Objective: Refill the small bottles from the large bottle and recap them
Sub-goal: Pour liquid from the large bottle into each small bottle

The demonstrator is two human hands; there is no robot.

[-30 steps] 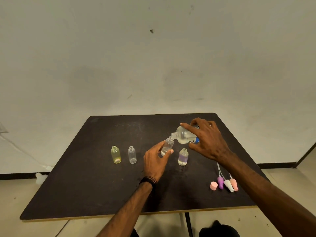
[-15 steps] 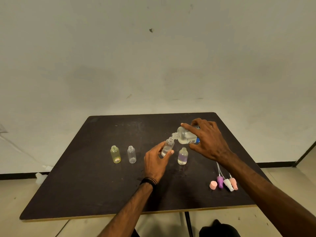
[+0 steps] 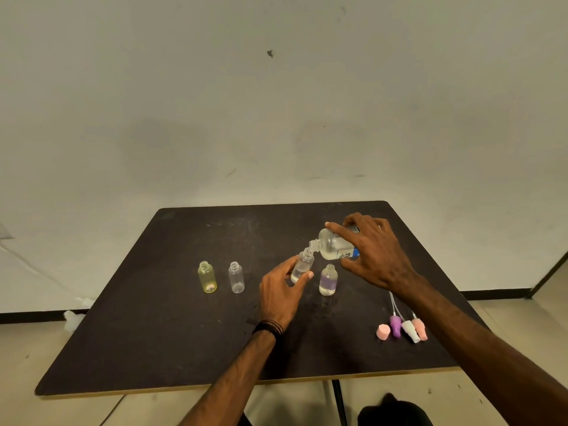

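My right hand (image 3: 373,253) grips the large clear bottle (image 3: 333,246) with a blue label, tipped on its side so its neck meets the mouth of a small clear bottle (image 3: 302,265). My left hand (image 3: 281,295) holds that small bottle tilted, thumb and fingers round it, above the dark table (image 3: 153,333). A small bottle with a purple tint (image 3: 328,279) stands uncapped just right of it. To the left stand a yellow small bottle (image 3: 207,277) and a clear small bottle (image 3: 236,277), both uncapped.
Loose spray caps lie near the table's right front: a pink cap (image 3: 383,331), a purple one (image 3: 395,325), a white one (image 3: 410,330) and another pink one (image 3: 419,328), with thin tubes. A wall stands behind the table.
Almost nothing differs: both hands keep the same hold, with the large bottle tipped against the small one throughout.
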